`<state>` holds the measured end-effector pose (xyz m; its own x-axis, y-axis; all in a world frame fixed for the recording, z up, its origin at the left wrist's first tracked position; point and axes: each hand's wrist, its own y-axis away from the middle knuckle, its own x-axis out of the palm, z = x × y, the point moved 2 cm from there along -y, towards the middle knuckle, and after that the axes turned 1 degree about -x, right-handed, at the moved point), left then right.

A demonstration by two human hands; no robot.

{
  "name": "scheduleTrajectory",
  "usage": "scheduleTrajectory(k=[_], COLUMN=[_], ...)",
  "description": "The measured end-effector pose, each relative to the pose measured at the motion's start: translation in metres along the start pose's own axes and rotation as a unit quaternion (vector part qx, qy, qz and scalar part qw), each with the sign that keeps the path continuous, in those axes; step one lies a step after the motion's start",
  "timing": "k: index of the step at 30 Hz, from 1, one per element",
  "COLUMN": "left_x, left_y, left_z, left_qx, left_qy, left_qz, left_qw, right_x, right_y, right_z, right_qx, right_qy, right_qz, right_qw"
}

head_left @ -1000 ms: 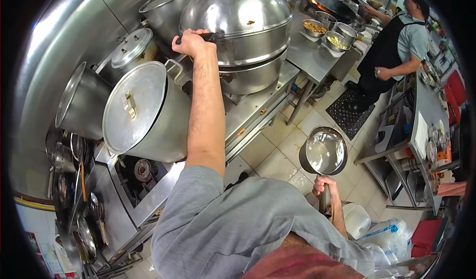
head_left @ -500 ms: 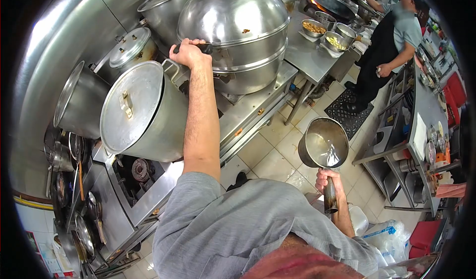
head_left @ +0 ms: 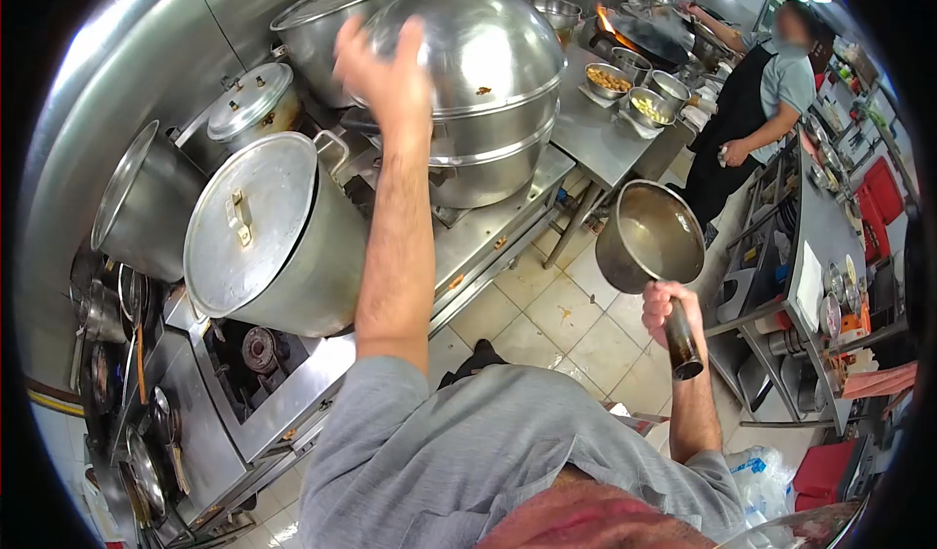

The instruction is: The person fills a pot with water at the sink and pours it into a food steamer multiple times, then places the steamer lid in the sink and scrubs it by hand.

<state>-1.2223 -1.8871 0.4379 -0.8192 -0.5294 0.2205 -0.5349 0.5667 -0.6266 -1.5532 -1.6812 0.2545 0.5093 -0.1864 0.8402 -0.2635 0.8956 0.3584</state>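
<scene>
My left hand (head_left: 386,71) is raised with fingers apart in front of the big domed steamer (head_left: 498,51), holding nothing and slightly blurred. Below it a dark handle of the steamer shows partly behind my wrist. My right hand (head_left: 671,310) is wrapped around the handle of a deep metal pan (head_left: 651,237). The pan is held out over the floor, its mouth tilted toward me, with some shiny liquid or wetness inside. A large lidded pot (head_left: 283,237) stands left of my left forearm.
Another person (head_left: 761,90) stands at a wok (head_left: 644,40) with flames beside it. Bowls of food (head_left: 608,81) sit on a steel table (head_left: 600,149). A burner (head_left: 262,351) is near my left side, and a shelf unit (head_left: 771,325) stands at right.
My left hand has let go of the steamer's dark handle, risen and opened. My right hand has lifted the pan up and forward. The other person has turned slightly.
</scene>
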Motion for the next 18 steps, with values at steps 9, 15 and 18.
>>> scheduleTrajectory(k=[9,15,18], left_x=[0.161,0.186,0.181], left_y=[-0.131,-0.171,-0.174], left_z=[0.049,0.106,0.096], left_qx=[0.111,0.084,0.135], left_qy=[-0.417,-0.494,-0.491], left_qz=[0.311,0.395,0.397], left_qw=[0.847,0.770,0.764], right_x=[0.093,0.137,0.157], right_y=[-0.047,-0.077,-0.091], right_z=[0.073,0.108,0.125], right_qx=[-0.056,-0.062,-0.079], right_qy=[-0.002,-0.035,-0.009], right_qz=[0.046,0.065,0.038], right_qw=[0.997,0.995,0.996])
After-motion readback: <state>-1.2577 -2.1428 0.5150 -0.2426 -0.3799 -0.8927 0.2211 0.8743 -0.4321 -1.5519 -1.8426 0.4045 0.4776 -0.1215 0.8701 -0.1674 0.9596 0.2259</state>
